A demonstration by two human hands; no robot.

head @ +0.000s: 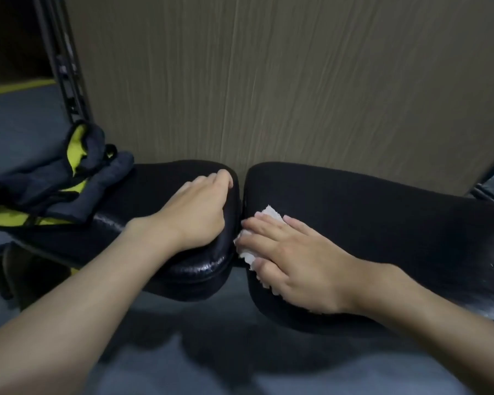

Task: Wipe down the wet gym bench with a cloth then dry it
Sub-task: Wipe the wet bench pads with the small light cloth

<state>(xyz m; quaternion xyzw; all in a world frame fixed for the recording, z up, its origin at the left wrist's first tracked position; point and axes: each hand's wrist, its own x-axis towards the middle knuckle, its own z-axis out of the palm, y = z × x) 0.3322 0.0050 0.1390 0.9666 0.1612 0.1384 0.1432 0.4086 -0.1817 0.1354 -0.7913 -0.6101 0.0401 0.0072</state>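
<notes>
White cloth (pixel 268 216) lies at the right pad's (pixel 368 201) left end, pressed under the right hand's (pixel 291 258) flat, spread fingers. The left hand's (pixel 200 212) fingers curl over the left pad's (pixel 154 181) end. Risk: the cloth may snag in the gap between the pads, leaving moisture there.

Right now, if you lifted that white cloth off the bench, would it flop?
Probably floppy: the white cloth lies crumpled under the right hand. Likely light, since it looks thin. Its ragged edges hint it may tear easily when pulled.
</notes>
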